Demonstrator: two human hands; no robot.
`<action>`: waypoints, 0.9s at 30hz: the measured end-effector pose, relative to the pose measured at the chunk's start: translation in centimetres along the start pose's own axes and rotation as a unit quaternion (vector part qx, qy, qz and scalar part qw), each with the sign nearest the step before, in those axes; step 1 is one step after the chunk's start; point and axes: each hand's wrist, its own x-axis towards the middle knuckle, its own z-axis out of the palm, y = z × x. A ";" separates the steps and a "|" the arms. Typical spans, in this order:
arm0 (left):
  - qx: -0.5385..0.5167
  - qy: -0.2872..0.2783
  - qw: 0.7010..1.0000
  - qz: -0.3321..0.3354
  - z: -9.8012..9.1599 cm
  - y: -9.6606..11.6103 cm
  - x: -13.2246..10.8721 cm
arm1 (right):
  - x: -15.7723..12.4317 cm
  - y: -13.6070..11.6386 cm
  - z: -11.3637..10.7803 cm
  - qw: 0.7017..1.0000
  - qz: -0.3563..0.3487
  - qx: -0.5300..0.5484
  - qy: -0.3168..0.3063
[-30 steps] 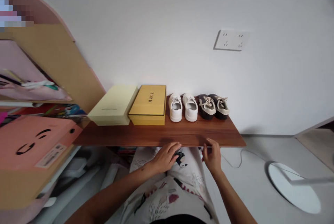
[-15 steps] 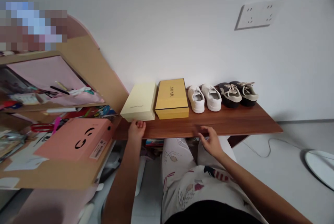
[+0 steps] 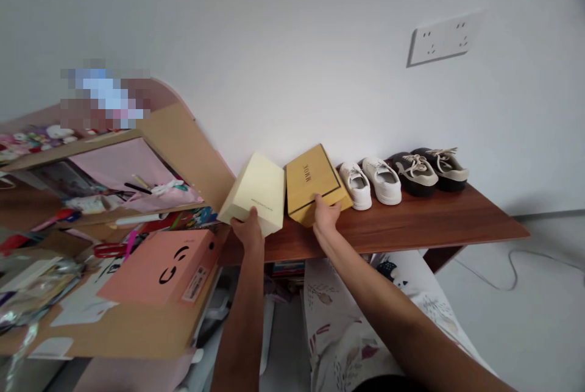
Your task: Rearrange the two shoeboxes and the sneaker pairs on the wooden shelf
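Observation:
My left hand grips the near end of a cream shoebox, thumb on its lid and fingers at the front edge. The box is turned at an angle on the brown wooden bench. Beside it, my right hand holds the near end of a yellow shoebox lettered MMOK, thumb on top; its other fingers are partly hidden. That box also sits skewed. To its right stand white sneakers, close to the yellow box's corner, then dark sneakers with beige laces.
At left, a cluttered desk bears a pink box, red scissors and papers. A wall socket panel is above the bench. A cable lies on the floor at right.
My right hand has moved left and up onto the yellow box. My left hand has taken hold of the cream box. Both boxes have turned askew, and the view has shifted.

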 end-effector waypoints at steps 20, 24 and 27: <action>0.511 -0.361 0.676 0.390 -3.4 -5.7 1.0 | 0.5 4.6 -6.2 0.673 -0.365 -0.559 -0.319; 0.504 -0.366 0.684 0.380 -2.8 -6.1 1.5 | 1.1 5.5 -5.9 0.676 -0.372 -0.547 -0.325; 0.505 -0.350 0.694 0.375 -2.8 -6.5 1.3 | 1.1 5.8 -5.7 0.687 -0.370 -0.536 -0.322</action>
